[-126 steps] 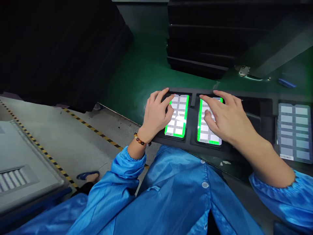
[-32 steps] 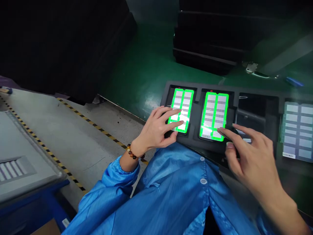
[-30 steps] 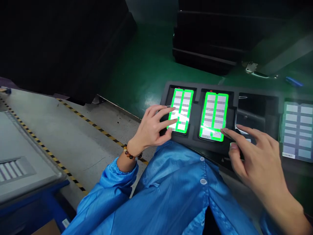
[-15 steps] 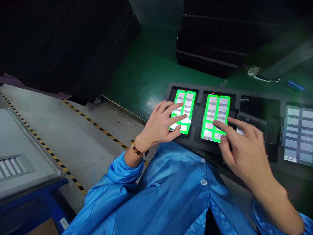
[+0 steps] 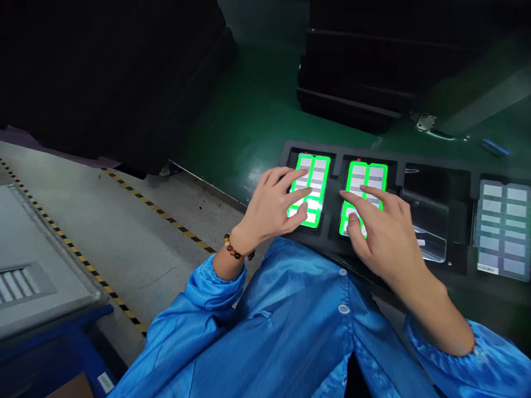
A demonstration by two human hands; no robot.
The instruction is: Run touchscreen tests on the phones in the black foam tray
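Two lit phones lie in slots of a dark tray (image 5: 340,157), both showing white blocks framed in bright green. Over the leftmost phone (image 5: 319,174), my left hand (image 5: 269,207) has its fingers spread, partly covering the screen's left and lower areas. My right hand (image 5: 384,232) is over the second phone (image 5: 375,172), fingers apart, hiding its lower right part. Whether the fingertips touch the glass I cannot tell. To the right, a dark-screened phone (image 5: 427,213) sits in the tray. A fourth phone (image 5: 504,229) at the right end shows pale blocks on grey.
The tray rests on a green tabletop (image 5: 232,127). Black stacked trays (image 5: 352,72) stand behind it, with a metal latch (image 5: 426,122) and a blue object (image 5: 495,147) at the right. Dark cloth (image 5: 103,66) hangs at left above a floor with striped tape (image 5: 157,210).
My right hand has moved left and slightly up across the second phone, uncovering more of the dark-screened phone. My left hand stays over the leftmost phone with little change.
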